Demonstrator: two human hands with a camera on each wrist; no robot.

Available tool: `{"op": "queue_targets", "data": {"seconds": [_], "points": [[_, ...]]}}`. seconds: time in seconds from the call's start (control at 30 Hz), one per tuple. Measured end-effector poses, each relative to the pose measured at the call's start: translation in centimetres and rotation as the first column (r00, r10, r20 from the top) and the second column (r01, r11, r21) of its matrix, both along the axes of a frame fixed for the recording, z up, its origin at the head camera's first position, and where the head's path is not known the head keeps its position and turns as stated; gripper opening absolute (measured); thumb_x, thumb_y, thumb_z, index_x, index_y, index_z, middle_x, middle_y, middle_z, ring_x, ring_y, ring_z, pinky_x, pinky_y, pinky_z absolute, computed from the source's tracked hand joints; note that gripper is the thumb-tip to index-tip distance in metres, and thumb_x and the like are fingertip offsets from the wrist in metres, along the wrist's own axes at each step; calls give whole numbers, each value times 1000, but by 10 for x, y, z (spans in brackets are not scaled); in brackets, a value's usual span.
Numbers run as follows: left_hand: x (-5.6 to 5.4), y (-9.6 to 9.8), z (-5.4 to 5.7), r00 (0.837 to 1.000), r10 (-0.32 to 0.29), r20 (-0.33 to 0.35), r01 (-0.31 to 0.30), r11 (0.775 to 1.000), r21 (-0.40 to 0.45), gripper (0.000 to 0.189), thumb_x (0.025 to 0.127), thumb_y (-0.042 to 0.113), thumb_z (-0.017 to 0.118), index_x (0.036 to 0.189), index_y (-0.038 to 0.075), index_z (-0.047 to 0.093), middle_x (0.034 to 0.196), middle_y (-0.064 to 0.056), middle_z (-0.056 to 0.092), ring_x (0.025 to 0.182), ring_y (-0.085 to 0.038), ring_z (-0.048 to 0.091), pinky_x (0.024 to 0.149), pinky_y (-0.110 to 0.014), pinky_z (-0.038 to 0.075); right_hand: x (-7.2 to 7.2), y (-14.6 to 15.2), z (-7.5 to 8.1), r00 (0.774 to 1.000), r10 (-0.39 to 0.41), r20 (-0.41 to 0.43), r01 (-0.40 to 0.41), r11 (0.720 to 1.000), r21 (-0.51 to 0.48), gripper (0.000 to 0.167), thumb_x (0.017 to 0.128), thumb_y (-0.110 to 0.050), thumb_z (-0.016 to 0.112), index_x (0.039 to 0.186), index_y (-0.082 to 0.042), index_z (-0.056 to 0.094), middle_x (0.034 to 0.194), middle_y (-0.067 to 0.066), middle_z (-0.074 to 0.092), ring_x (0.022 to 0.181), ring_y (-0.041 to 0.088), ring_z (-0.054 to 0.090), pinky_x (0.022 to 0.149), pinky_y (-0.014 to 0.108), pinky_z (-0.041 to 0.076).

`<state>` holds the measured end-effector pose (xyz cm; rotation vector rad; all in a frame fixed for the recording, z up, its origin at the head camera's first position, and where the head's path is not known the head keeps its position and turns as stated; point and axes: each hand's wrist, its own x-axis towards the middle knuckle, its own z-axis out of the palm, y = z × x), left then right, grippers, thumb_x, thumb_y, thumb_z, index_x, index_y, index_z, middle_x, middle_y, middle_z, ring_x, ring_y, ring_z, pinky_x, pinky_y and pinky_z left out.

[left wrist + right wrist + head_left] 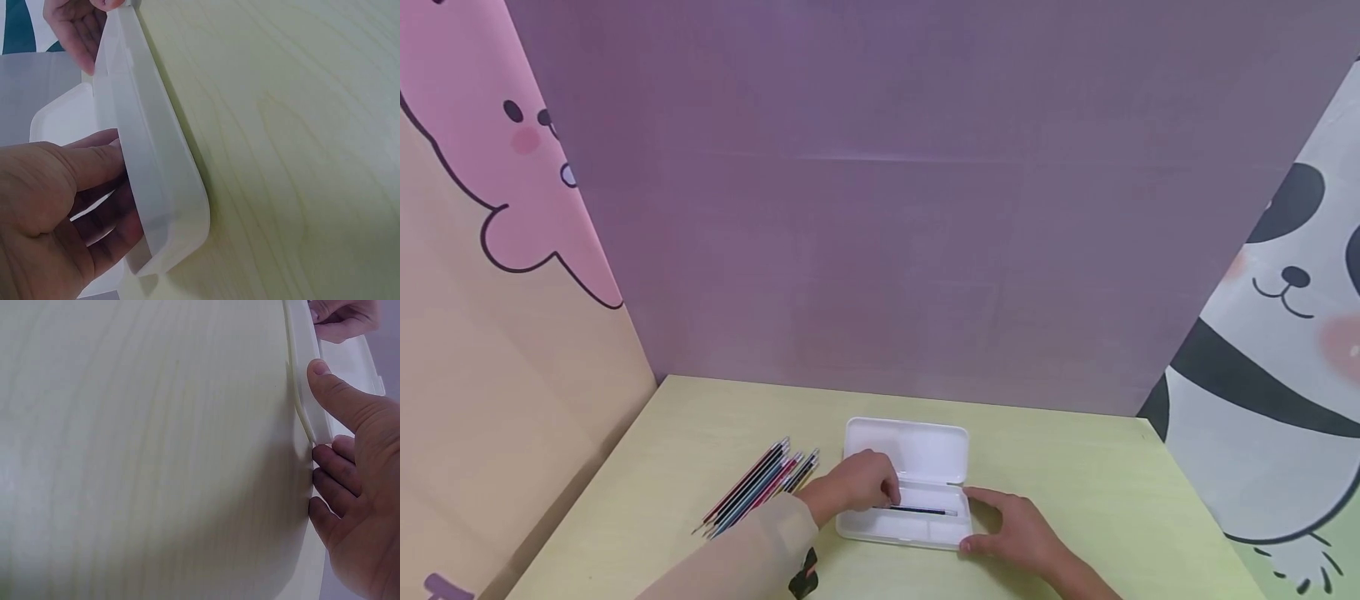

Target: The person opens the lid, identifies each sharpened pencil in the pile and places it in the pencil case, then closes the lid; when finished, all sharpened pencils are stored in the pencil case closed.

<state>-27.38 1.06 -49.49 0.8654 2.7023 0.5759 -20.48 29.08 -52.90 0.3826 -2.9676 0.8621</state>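
Inside an open white case (pixel 891 527), the left hand (pixel 861 481) is bending its fingers over one end of a dark pencil (pixel 925 510) — whether they are pinching it, I cannot tell. The pencil is lying between the hands. Well apart, the right hand (pixel 1018 529) is clasping the case's nearest end. More pencils (pixel 752 483) are lying beyond the left wrist.

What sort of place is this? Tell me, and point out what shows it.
Probably a small indoor booth or decorated work corner: a pale wood-grain table, a plain purplish panel behind it, a pink cartoon figure on the left and a cartoon panda on the right.
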Motion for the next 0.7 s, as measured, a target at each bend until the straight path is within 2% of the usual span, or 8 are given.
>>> {"op": "queue_targets", "data": {"seconds": [0.43,0.7], "points": [[-6,-9,-5,997,-71,-2,71,997,34,11,87,8,81,91,19,82,84,11,71,76,0,55,77,-18,49,0,0,-1,1000,7,6,-7,1000,-4,82,64,-48,94,133,-11,69,126,7,72,122,32,64,103,54,49],[-14,-37,1,995,-88,53,77,980,185,15,84,4,79,97,12,81,84,4,71,75,-2,56,72,-20,50,1,-1,2,1000,11,1,-11,1000,0,82,64,-48,94,133,-11,69,127,7,72,123,32,64,103,53,48]]}}
